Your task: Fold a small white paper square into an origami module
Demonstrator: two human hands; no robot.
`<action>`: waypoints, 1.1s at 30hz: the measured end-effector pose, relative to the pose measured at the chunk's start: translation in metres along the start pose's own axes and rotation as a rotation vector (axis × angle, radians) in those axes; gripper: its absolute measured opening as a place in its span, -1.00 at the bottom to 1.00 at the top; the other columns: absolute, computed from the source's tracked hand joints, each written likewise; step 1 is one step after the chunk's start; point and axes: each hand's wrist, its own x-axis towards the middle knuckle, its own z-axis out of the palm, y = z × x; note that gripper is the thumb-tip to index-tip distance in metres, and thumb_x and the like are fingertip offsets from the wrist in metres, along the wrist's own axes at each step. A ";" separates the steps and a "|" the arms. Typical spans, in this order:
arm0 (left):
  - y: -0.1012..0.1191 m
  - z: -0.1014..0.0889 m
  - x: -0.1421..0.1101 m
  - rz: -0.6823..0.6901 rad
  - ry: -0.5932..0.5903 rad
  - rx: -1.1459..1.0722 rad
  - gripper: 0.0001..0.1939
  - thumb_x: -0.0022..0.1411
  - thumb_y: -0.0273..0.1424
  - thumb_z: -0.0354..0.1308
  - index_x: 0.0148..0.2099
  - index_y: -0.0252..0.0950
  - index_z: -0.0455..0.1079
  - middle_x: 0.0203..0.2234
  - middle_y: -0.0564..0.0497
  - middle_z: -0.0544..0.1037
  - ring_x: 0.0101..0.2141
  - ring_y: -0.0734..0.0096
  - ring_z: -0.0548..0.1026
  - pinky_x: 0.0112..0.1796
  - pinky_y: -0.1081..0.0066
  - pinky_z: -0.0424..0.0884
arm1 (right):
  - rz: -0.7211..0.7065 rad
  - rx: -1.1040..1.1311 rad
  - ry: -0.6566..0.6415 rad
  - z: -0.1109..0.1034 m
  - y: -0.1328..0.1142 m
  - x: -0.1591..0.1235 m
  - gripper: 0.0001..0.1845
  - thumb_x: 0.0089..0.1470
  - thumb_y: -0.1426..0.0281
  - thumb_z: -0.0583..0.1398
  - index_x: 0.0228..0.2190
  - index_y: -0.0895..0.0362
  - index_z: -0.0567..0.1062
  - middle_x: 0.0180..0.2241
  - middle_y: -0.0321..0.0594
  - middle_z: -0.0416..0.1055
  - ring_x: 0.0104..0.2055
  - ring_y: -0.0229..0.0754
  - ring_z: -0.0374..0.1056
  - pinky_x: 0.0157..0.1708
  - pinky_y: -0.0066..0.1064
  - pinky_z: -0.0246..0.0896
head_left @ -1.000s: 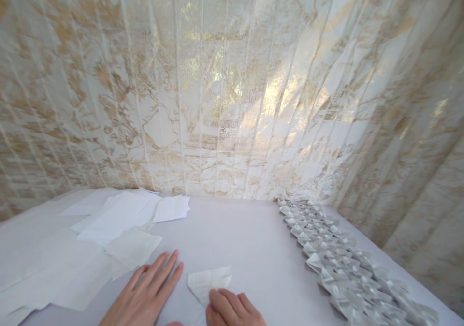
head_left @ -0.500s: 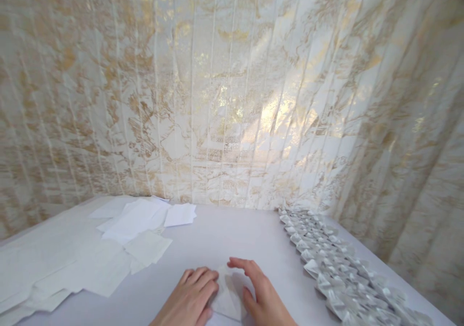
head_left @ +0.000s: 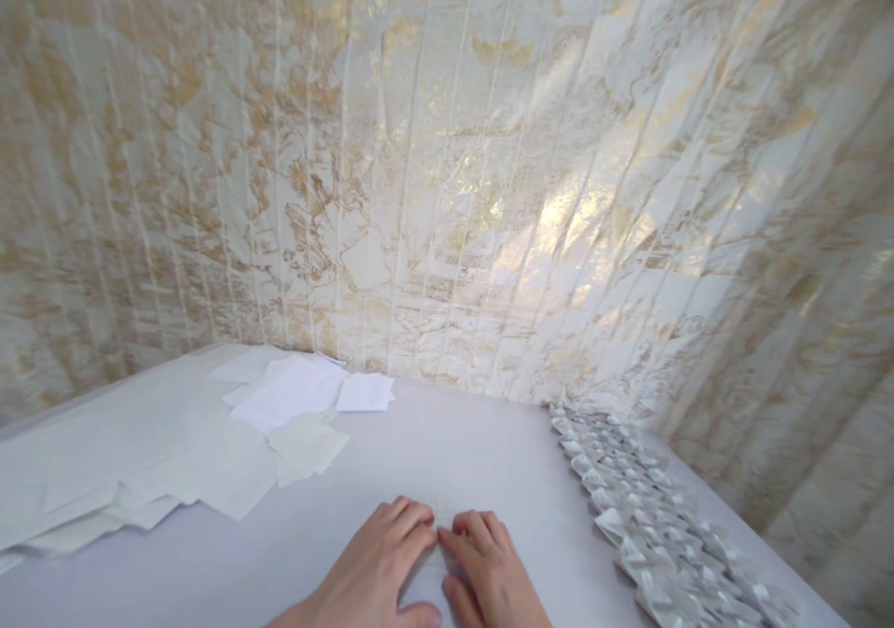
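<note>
My left hand (head_left: pixel 377 567) and my right hand (head_left: pixel 489 567) lie side by side near the front edge of the white table (head_left: pixel 475 442). Their fingertips meet at the middle. Both press down flat on a small folded white paper (head_left: pixel 425 593). The hands cover most of it, and only a strip shows between them. The fingers of both hands are laid out on the paper, not curled round it.
Loose white paper sheets (head_left: pixel 279 404) lie scattered over the table's left and back left. A long row of folded silvery-white paper pieces (head_left: pixel 649 507) runs along the right edge. A gold-and-white patterned curtain (head_left: pixel 447 190) hangs close behind the table.
The left hand came in from the left onto the folded paper. The right hand moved forward over it. The two hands closed together and flattened the piece, which now shows much less.
</note>
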 end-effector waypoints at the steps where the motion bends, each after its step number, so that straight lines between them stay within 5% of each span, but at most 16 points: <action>1: 0.002 0.000 0.000 -0.019 -0.004 -0.005 -0.54 -0.05 -0.44 0.46 -0.08 -0.26 0.44 -0.02 -0.03 0.48 -0.01 0.09 0.38 0.06 0.14 0.26 | -0.002 0.014 0.008 0.001 0.001 -0.001 -0.55 -0.03 0.58 0.18 -0.05 0.11 0.49 -0.12 -0.06 0.39 -0.07 0.04 0.27 -0.04 -0.17 0.26; 10: -0.005 0.001 0.007 0.026 0.016 -0.014 -0.77 0.17 -0.63 0.27 -0.16 -0.26 0.42 -0.10 0.04 0.51 -0.07 0.26 0.44 0.00 0.29 0.31 | -0.038 0.148 0.194 0.018 0.021 -0.006 -0.43 -0.15 0.64 0.23 -0.04 0.08 0.50 -0.12 -0.11 0.39 -0.07 0.01 0.28 -0.02 -0.21 0.27; 13: -0.001 -0.004 0.007 0.035 0.010 0.005 -0.83 0.25 -0.64 0.19 -0.21 -0.27 0.44 -0.15 0.04 0.54 -0.10 0.28 0.46 -0.03 0.29 0.31 | -0.029 0.148 0.203 0.022 0.023 -0.006 -0.42 -0.19 0.65 0.25 -0.06 0.06 0.52 -0.14 -0.12 0.41 -0.09 0.01 0.30 -0.04 -0.21 0.28; 19: 0.001 -0.008 0.005 0.029 -0.007 0.010 -0.73 0.11 -0.56 0.38 -0.15 -0.27 0.45 -0.11 0.03 0.53 -0.08 0.19 0.45 -0.03 0.25 0.31 | -0.013 0.146 0.187 0.020 0.022 -0.005 -0.43 -0.17 0.67 0.25 -0.07 0.05 0.52 -0.14 -0.13 0.42 -0.10 0.00 0.32 -0.05 -0.21 0.30; 33: -0.018 0.002 0.010 0.146 0.059 -0.019 -0.90 0.31 -0.52 0.17 -0.20 -0.21 0.42 -0.20 0.09 0.51 -0.19 0.29 0.43 -0.13 0.34 0.26 | 0.017 0.132 0.162 0.011 0.015 0.004 -0.56 -0.11 0.64 0.31 -0.16 0.06 0.54 -0.23 -0.18 0.40 -0.19 -0.06 0.34 -0.17 -0.26 0.31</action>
